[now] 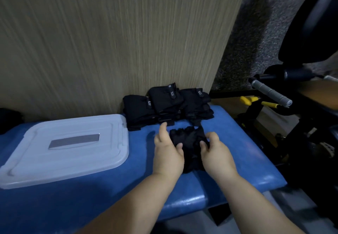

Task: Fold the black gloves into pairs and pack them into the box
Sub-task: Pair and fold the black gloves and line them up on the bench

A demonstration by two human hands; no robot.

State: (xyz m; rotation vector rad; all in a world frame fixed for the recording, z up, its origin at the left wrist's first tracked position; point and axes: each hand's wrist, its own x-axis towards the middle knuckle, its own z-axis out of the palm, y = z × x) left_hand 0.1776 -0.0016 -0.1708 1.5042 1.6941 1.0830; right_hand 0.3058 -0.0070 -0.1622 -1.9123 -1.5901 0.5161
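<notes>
— Fingers (213, 136) of both hands, how do they lie?
— Curled: the left hand (167, 151) and the right hand (217, 153) each pinch an edge of one black glove (190, 138), thumbs on top.
— Where is it?
— On the blue desk (237, 160), just before the folded gloves (164, 104); the lidded box (73, 142) sits left.

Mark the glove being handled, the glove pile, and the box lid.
held glove (190, 142), head view, middle of its fabric.
glove pile (164, 101), head view, top glove of the middle stack.
box lid (73, 168), head view, bare plastic near its front edge.
</notes>
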